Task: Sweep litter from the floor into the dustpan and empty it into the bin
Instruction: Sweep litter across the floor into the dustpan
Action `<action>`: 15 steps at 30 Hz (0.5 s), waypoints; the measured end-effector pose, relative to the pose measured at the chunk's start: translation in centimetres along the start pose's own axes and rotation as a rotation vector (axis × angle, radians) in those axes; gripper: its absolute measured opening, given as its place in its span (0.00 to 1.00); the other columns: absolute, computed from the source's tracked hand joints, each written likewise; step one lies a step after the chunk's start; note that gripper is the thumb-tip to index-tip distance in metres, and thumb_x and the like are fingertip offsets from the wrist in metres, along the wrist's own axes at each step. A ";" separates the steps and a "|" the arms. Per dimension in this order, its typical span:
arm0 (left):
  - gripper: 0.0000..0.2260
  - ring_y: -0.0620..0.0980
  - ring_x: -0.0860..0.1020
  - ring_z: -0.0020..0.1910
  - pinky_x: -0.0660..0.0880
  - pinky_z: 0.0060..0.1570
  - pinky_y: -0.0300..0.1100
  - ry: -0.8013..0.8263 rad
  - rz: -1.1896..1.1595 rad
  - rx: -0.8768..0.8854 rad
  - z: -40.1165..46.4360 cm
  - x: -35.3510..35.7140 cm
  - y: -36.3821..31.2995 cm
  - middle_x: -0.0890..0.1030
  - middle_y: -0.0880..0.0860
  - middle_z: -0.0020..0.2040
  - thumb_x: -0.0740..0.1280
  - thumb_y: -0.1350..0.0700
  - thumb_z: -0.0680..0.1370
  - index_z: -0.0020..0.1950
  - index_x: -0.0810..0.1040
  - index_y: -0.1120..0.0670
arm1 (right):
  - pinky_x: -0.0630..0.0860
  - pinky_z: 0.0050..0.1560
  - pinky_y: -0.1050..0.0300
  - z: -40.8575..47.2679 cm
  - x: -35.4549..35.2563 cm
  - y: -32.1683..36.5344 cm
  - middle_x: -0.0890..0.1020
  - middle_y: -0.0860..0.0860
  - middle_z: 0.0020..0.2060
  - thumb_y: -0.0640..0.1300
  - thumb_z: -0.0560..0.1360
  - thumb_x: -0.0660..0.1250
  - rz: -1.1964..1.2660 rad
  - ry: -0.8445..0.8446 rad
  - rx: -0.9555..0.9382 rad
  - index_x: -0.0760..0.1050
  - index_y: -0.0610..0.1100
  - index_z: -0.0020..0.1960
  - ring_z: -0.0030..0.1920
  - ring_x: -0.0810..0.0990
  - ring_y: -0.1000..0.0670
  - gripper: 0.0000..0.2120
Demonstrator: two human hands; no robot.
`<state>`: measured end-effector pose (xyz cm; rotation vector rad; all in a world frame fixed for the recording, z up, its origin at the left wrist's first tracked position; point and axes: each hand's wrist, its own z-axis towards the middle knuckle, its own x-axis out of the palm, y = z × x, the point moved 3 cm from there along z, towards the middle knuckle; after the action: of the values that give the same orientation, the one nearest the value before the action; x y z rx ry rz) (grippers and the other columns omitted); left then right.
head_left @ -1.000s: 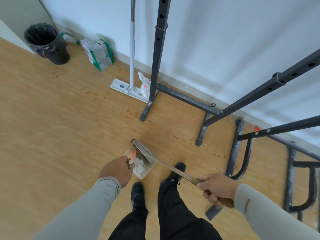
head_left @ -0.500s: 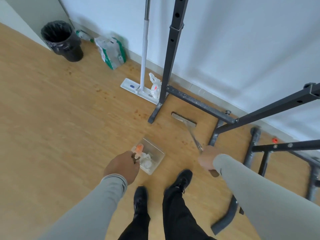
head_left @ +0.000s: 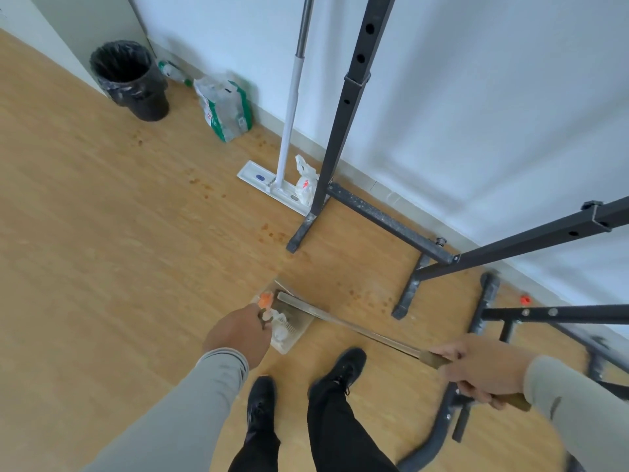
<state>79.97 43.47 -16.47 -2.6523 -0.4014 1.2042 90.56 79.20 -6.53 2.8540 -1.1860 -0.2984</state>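
My left hand (head_left: pixel 237 335) grips the handle of a clear dustpan (head_left: pixel 295 337) that sits on the wooden floor in front of my feet. White scraps and an orange piece (head_left: pixel 265 299) lie inside it. My right hand (head_left: pixel 476 369) holds the brown grip of a thin-shafted broom (head_left: pixel 350 323), whose flat head (head_left: pixel 292 299) rests at the dustpan's mouth. A black lined bin (head_left: pixel 131 78) stands at the far left by the wall.
A flat white mop (head_left: pixel 272 180) leans on the wall with a small plastic bag (head_left: pixel 306 183) beside it. A larger plastic bag (head_left: pixel 224 107) lies near the bin. A black steel rack (head_left: pixel 343 107) and its floor bars fill the right side.
The broom head swung out towards the rack base half a second ago and has come back to the dustpan's mouth. My left hand kept the dustpan in place.
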 end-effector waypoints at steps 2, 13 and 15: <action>0.06 0.49 0.79 0.39 0.78 0.41 0.45 -0.004 -0.003 0.001 -0.3 0.1 0.4 0.80 0.46 0.40 0.62 0.46 0.81 0.49 0.75 0.46 | 0.70 0.28 0.58 -1.0 -1.3 -0.6 0.77 0.48 0.31 0.44 0.82 0.63 0.017 -0.013 0.007 0.66 0.54 0.76 0.26 0.71 0.53 0.23; 0.06 0.46 0.78 0.38 0.74 0.37 0.43 -0.023 0.024 0.004 0.5 0.7 0.5 0.79 0.45 0.40 0.62 0.44 0.81 0.51 0.74 0.45 | 0.72 0.31 0.61 10.1 -4.7 9.0 0.71 0.49 0.33 0.40 0.80 0.62 -0.111 -0.433 -0.048 0.78 0.32 0.62 0.32 0.71 0.52 0.15; 0.07 0.45 0.76 0.37 0.72 0.36 0.42 -0.035 0.037 0.004 0.7 0.9 0.6 0.78 0.45 0.40 0.62 0.43 0.81 0.51 0.74 0.45 | 0.72 0.39 0.58 12.2 -3.7 11.3 0.69 0.50 0.33 0.42 0.80 0.64 -0.162 -0.449 -0.070 0.78 0.33 0.62 0.37 0.73 0.49 0.15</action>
<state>80.14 43.23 -17.72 -2.6499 -0.3567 1.2632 77.86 74.30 -16.65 2.9108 -0.9619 -1.0094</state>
